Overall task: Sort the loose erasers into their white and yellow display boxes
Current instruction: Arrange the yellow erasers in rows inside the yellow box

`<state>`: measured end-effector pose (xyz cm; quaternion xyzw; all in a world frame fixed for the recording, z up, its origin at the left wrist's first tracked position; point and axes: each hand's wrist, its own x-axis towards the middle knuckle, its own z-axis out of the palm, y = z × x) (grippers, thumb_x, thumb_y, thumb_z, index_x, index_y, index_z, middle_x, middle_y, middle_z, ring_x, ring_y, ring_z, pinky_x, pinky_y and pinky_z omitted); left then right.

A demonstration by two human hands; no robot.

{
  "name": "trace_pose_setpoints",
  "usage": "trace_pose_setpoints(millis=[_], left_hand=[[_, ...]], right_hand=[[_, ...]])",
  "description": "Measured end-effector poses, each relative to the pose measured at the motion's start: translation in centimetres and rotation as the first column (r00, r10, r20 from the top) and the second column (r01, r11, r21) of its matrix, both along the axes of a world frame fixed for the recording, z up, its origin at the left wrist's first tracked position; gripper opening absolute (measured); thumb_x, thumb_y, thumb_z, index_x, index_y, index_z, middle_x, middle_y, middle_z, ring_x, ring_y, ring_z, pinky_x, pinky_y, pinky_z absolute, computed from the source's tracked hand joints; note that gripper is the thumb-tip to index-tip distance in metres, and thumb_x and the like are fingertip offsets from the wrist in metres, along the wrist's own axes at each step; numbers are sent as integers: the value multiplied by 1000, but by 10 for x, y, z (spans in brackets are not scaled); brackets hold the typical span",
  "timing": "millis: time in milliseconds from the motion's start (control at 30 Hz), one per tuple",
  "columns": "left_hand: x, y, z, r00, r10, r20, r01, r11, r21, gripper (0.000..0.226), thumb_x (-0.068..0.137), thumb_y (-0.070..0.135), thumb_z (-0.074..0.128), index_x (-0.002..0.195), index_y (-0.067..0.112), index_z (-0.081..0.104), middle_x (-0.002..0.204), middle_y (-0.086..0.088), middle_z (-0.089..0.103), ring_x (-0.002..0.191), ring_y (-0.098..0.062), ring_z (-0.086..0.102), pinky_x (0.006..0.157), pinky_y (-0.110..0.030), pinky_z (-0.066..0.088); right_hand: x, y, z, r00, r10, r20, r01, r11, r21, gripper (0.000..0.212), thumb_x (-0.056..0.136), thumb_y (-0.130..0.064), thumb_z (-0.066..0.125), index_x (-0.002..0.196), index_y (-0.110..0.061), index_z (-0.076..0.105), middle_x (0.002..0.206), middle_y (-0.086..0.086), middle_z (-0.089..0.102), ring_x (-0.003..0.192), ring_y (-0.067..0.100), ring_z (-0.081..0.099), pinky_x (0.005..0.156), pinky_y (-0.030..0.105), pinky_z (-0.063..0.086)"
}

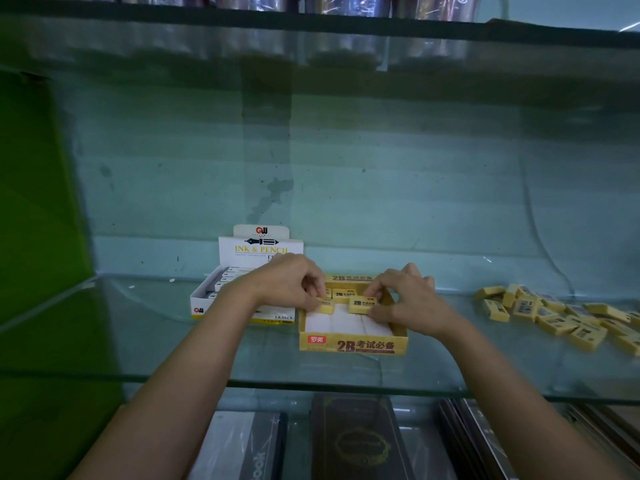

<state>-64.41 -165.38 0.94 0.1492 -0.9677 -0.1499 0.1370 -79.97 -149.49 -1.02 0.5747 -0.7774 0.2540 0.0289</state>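
A yellow display box [353, 345] marked "2B" sits on the glass shelf in the middle. Its white floor shows at the front and a few yellow erasers lie in its back row. My left hand [287, 285] pinches a yellow eraser [325, 306] at the box's left side. My right hand [408, 301] grips another yellow eraser [362, 304] over the box's middle. A white display box [242, 271] marked "INK & PENCIL" stands to the left, partly hidden by my left forearm, with white erasers inside. Several loose yellow erasers [554, 313] lie in a heap at the right.
The glass shelf [138, 334] has a front edge running across the lower view. A green panel [38, 209] closes the left side and a pale wall stands behind. Dark notebooks [356, 441] lie on the shelf below. Another glass shelf runs overhead.
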Motion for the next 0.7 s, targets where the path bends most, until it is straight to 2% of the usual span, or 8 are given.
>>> trace_pose_setpoints(millis=[100, 167, 267, 400, 567, 700], left_hand=[[-1, 3, 1, 998, -52, 23, 52, 999, -5, 26, 72, 18, 73, 96, 28, 66, 95, 2, 62, 86, -9, 55, 75, -21, 42], [-3, 5, 0, 995, -76, 61, 80, 994, -69, 29, 75, 22, 70, 102, 33, 65, 99, -1, 57, 91, -12, 51, 81, -28, 39], [-6, 7, -3, 992, -63, 106, 76, 989, -123, 31, 76, 23, 67, 103, 38, 66, 101, -1, 53, 93, -12, 46, 86, -30, 32], [-6, 4, -2, 998, 10, 68, -1, 992, -128, 29, 76, 17, 64, 100, 35, 65, 102, -1, 50, 98, -12, 47, 94, -36, 26], [-6, 4, -3, 997, 12, 73, -7, 998, -64, 32, 72, 12, 66, 97, 31, 59, 94, 7, 60, 91, -11, 56, 94, -35, 34], [-7, 2, -3, 998, 16, 65, -10, 995, -94, 21, 72, 16, 67, 82, 32, 59, 94, 8, 64, 89, -9, 57, 95, -35, 35]], right_hand=[[-3, 2, 1, 998, -60, -8, 59, 994, -94, 18, 78, -26, 64, 91, -34, 56, 98, -8, 56, 101, 12, 35, 80, 31, 20], [-5, 2, 1, 992, -123, -26, 118, 983, -138, 18, 77, -26, 63, 93, -32, 59, 96, -9, 54, 101, 12, 35, 78, 30, 18], [-8, -1, 1, 979, -180, -91, 170, 980, -105, 23, 77, -28, 63, 100, -29, 62, 96, -10, 51, 98, 9, 31, 78, 30, 17], [-10, -3, 1, 987, -157, -44, 152, 984, -88, 16, 79, -27, 63, 94, -34, 62, 93, -15, 51, 96, 7, 32, 79, 30, 18], [-11, -4, 0, 990, -144, -3, 143, 983, -113, 13, 78, -27, 67, 80, -34, 56, 85, -21, 52, 95, 7, 37, 81, 31, 18], [-12, -5, 0, 987, -158, -29, 154, 980, -123, 12, 77, -28, 68, 76, -33, 57, 83, -24, 51, 94, 6, 35, 80, 30, 17]])
